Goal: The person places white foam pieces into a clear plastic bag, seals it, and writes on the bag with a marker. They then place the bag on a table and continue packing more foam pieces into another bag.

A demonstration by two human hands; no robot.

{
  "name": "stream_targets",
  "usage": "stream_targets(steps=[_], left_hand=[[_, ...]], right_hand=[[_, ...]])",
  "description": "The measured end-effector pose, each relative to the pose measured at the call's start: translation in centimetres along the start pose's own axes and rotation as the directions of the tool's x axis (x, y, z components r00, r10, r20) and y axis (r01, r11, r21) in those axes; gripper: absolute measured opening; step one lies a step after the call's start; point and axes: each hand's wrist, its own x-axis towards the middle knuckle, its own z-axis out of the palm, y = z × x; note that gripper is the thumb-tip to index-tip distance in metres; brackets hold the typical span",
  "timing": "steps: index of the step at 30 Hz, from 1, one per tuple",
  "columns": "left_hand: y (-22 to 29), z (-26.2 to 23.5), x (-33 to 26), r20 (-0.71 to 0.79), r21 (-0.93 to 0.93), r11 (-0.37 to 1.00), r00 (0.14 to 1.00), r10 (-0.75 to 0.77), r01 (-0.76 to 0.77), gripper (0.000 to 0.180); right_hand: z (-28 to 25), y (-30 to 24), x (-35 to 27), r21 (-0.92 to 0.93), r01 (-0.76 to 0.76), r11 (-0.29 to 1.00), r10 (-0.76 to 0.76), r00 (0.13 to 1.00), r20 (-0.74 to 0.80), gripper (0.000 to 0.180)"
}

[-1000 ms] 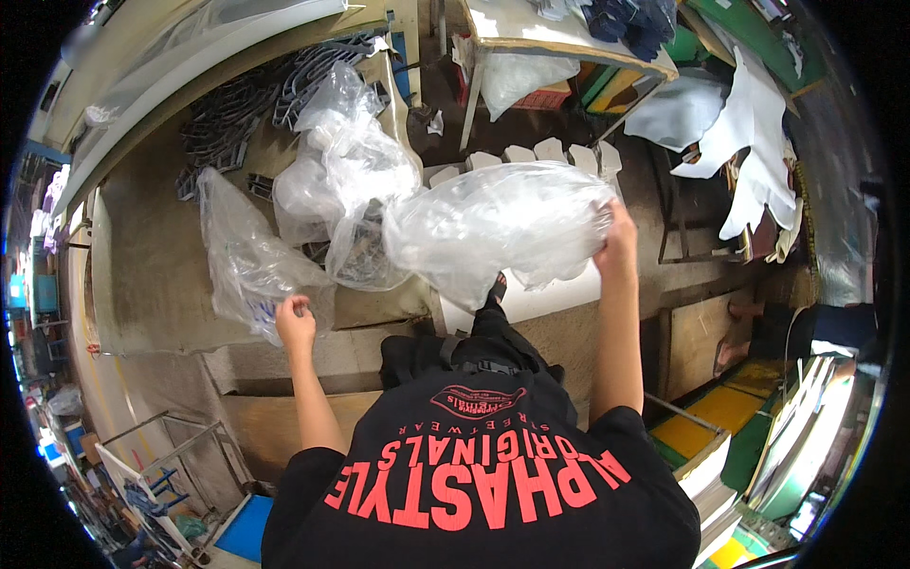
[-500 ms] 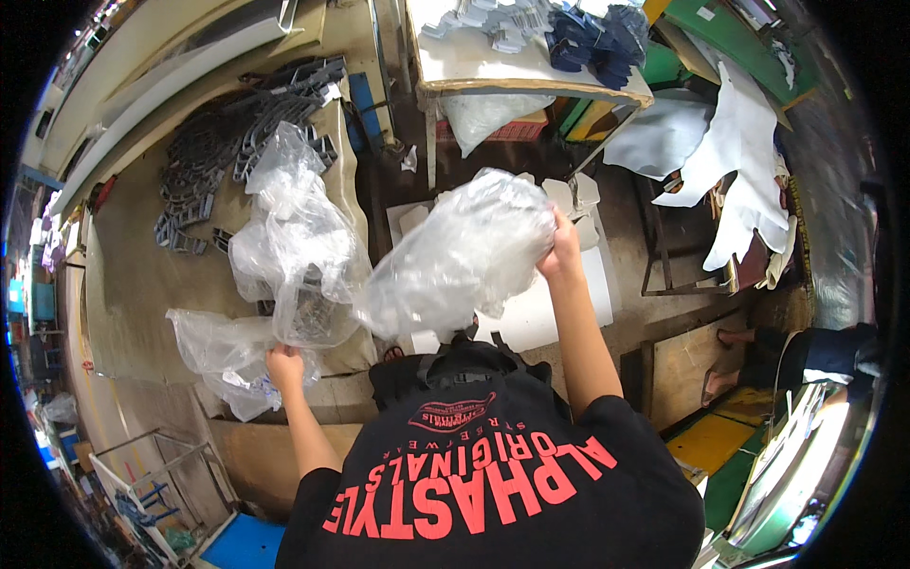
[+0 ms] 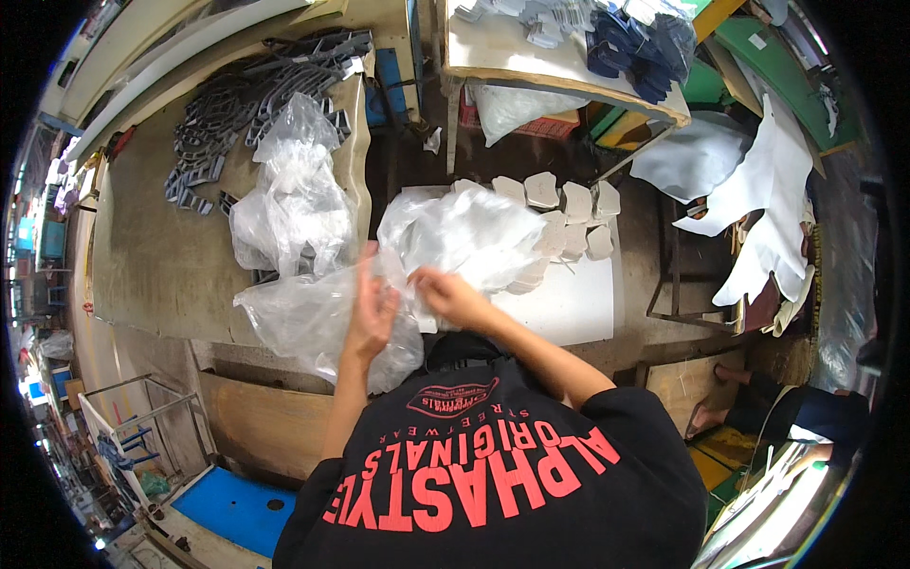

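A clear plastic bag lies spread over the pale surface in front of me. My right hand is curled closed at its near edge, pinching the film. Close by on the left is my left hand, its index finger stretched up and the other fingers loosely bent apart. Another loose piece of clear plastic hangs behind and around the left hand, touching it. A crumpled heap of clear plastic rests on the table to the left. Rows of grey-beige rounded pieces sit beside the bag.
Dark grey frame-like parts are piled on the left table. A white-topped table at the far side bears dark blue bundles. White sheets hang over a rack on the right. A person's legs show at right.
The bag in my right hand has come down onto the pale surface, uncovering more grey-beige pieces. Both hands have moved inward, close together, and the left hand's fingers have loosened.
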Motion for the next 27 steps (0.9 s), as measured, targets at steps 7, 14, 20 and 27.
stream_targets(steps=[7,14,20,27], left_hand=[[-1.4,-2.4,0.0,-0.388,0.361,0.878,0.907,-0.164,0.313,0.033],[-7.2,-13.0,-5.9,-0.772,0.229,0.855,0.621,-0.131,0.465,0.039],[-8.6,-18.2,-10.3,-0.863,0.432,0.704,0.486,0.141,0.564,0.048],[-1.4,-23.4,-8.4,-0.766,0.640,0.532,0.510,0.391,0.554,0.036]], right_hand=[[-4.8,-1.4,-1.5,-0.064,-0.085,0.994,0.102,0.932,0.348,0.049],[-16.9,10.1,-6.8,-0.946,-0.209,0.246,0.889,0.438,0.134,0.084],[-21.5,17.6,-11.2,-0.721,-0.569,0.397,0.732,0.670,-0.126,0.041],[-22.6,9.6,-2.3,0.781,-0.234,0.579,0.530,0.836,-0.143,0.062]])
